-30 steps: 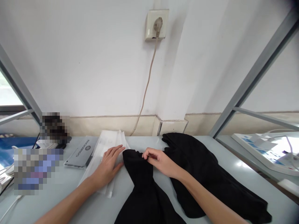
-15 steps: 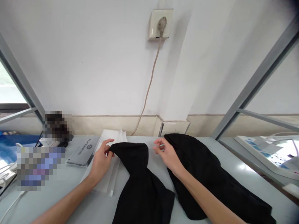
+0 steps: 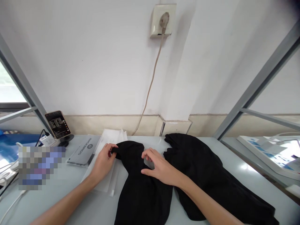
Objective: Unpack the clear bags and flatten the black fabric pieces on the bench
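A long black fabric piece, sleeve-like in shape (image 3: 142,193), lies on the table in front of me. My left hand (image 3: 105,157) is closed, its thumb and fingers pinching the upper left corner of this fabric. Over the fabric's right edge, near its narrow part, hovers my right hand (image 3: 159,167) with the thumb and bent fingers apart; nothing is held in it, and I cannot tell whether it touches the cloth. A second black fabric piece (image 3: 203,175) lies to the right, partly hidden under my right forearm.
White translucent zip bags (image 3: 110,137) lie behind my left hand, beside a grey ROCKBROS package (image 3: 82,151). Farther left are a phone on a stand (image 3: 57,125), cables and a blurred patch. A socket with a plug (image 3: 164,22) is on the wall; metal frame bars (image 3: 255,84) rise either side.
My right hand has moved left and slightly down, from beside the second piece to over the first. The first piece's upper end is more bunched; my left hand still pinches its corner.
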### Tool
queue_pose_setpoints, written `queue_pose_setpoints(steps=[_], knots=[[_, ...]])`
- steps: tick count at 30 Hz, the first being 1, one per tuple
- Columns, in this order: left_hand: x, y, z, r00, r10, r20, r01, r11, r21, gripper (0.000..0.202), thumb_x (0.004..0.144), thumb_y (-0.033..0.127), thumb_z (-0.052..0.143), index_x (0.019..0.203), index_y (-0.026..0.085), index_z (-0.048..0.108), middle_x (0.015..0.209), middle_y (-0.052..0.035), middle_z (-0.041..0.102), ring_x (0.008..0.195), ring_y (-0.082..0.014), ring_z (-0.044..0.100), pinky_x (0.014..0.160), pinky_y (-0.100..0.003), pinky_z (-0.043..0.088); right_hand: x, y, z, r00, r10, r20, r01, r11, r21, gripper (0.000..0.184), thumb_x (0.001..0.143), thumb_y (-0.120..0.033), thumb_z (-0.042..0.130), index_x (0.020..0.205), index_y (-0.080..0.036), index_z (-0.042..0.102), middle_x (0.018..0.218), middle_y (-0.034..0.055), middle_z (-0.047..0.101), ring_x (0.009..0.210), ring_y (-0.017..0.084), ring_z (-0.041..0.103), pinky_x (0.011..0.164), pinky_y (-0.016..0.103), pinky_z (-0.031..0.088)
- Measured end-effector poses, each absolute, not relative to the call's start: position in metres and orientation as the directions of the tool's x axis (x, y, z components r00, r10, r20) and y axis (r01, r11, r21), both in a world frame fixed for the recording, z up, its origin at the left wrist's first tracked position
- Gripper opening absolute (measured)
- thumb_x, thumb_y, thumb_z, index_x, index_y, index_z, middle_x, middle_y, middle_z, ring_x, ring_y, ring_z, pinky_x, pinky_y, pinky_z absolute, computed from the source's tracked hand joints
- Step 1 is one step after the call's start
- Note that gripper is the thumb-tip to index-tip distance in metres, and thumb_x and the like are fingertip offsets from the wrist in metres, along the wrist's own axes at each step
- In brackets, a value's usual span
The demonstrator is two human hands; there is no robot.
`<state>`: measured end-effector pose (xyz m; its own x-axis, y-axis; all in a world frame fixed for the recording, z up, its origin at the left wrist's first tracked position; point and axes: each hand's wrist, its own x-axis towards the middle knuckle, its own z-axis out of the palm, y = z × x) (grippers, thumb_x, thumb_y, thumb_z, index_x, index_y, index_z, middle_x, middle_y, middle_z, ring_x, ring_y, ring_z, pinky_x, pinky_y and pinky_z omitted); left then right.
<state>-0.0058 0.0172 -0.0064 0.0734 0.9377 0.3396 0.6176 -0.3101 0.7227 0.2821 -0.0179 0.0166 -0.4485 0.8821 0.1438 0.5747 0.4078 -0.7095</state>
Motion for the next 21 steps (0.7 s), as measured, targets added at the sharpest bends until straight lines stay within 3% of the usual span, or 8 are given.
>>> queue_pose_setpoints(steps=[4,8,10,12,17,21], knots=[[-0.007,0.019,-0.005,0.053,0.944,0.325,0.596,-0.291,0.748,0.017,0.093,0.027,0.052,0.105,0.026,0.064,0.076,0.0027,0.056,0.072,-0.0193,0.054,0.071,-0.031,0.046,0.285,-0.02,0.025,-0.592,0.8,0.102,0.467,0.443,-0.765,0.02,0.093,-0.031,0.069,0.113,-0.032,0.066,0.106,0.0025,0.059,0.103,0.023,0.058,0.089,0.034,0.052],[-0.008,0.02,-0.005,0.056,0.946,0.32,0.586,-0.291,0.757,0.018,0.091,0.028,0.053,0.106,0.026,0.064,0.071,0.0044,0.049,0.068,-0.0182,0.052,0.067,-0.029,0.044,0.288,-0.018,0.023,-0.647,0.762,0.003,0.524,0.448,-0.725,0.029,0.089,-0.031,0.076,0.116,-0.034,0.07,0.106,0.0026,0.061,0.104,0.025,0.059,0.093,0.038,0.051],[-0.009,0.021,-0.006,0.046,0.945,0.324,0.577,-0.29,0.763,0.019,0.091,0.028,0.053,0.107,0.026,0.063,0.071,0.0045,0.048,0.067,-0.0178,0.051,0.066,-0.029,0.043,0.288,-0.017,0.02,-0.638,0.77,0.024,0.529,0.46,-0.713,0.013,0.095,-0.029,0.066,0.107,-0.031,0.071,0.098,0.0018,0.061,0.099,0.024,0.059,0.09,0.037,0.051],[-0.011,0.023,-0.007,0.035,0.944,0.329,0.57,-0.289,0.769,0.02,0.091,0.029,0.052,0.108,0.026,0.062,0.071,0.0047,0.046,0.066,-0.0174,0.049,0.065,-0.028,0.042,0.288,-0.014,0.017,-0.608,0.79,0.08,0.505,0.462,-0.729,0.013,0.102,-0.029,0.055,0.1,-0.028,0.068,0.095,0.0012,0.06,0.092,0.021,0.059,0.087,0.035,0.05],[-0.012,0.024,-0.006,0.008,0.937,0.35,0.535,-0.3,0.79,0.021,0.091,0.032,0.052,0.109,0.025,0.061,0.069,0.0054,0.043,0.063,-0.0169,0.047,0.062,-0.026,0.037,0.29,-0.002,0.012,-0.309,0.916,0.258,0.458,0.38,-0.803,0.021,0.106,-0.041,0.043,0.102,-0.027,0.058,0.1,0.0017,0.061,0.088,0.02,0.059,0.086,0.035,0.05],[-0.012,0.023,-0.002,-0.02,0.925,0.381,0.528,-0.313,0.789,0.021,0.092,0.033,0.053,0.11,0.025,0.06,0.069,0.0056,0.045,0.064,-0.0171,0.049,0.063,-0.027,0.038,0.302,0.014,0.005,-0.017,0.939,0.345,0.426,0.319,-0.847,0.026,0.103,-0.046,0.041,0.1,-0.025,0.057,0.096,0.003,0.064,0.09,0.023,0.062,0.086,0.036,0.05]])
